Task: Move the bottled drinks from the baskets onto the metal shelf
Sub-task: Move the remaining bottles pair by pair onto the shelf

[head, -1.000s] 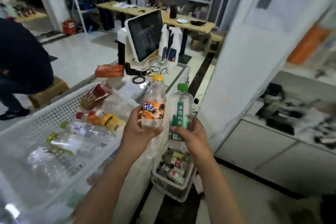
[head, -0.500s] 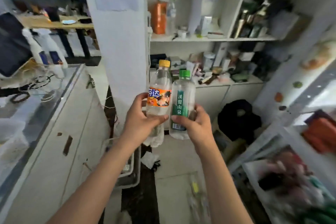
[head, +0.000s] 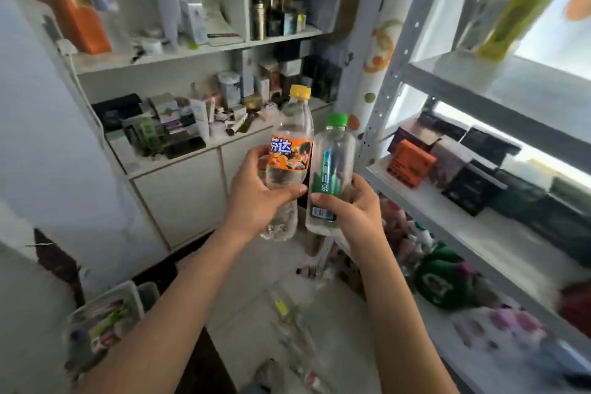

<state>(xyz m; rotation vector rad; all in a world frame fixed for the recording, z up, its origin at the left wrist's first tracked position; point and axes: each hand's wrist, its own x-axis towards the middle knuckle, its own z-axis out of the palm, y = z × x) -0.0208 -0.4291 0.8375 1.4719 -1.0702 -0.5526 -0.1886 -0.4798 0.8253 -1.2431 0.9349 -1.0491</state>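
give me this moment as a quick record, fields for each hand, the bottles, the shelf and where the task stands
left hand: grips the orange-label bottle, yellow cap, upright
right hand: grips the green-label bottle, green cap, upright
bottles: side by side in front of the chest, both look clear inside
metal shelf: to the right, middle level holds an orange box and dark boxes
task stage: both bottles carried, neither set on the shelf yet

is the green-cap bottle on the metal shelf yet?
No, the green-cap bottle is held in the right hand, in the air short of the metal shelf.
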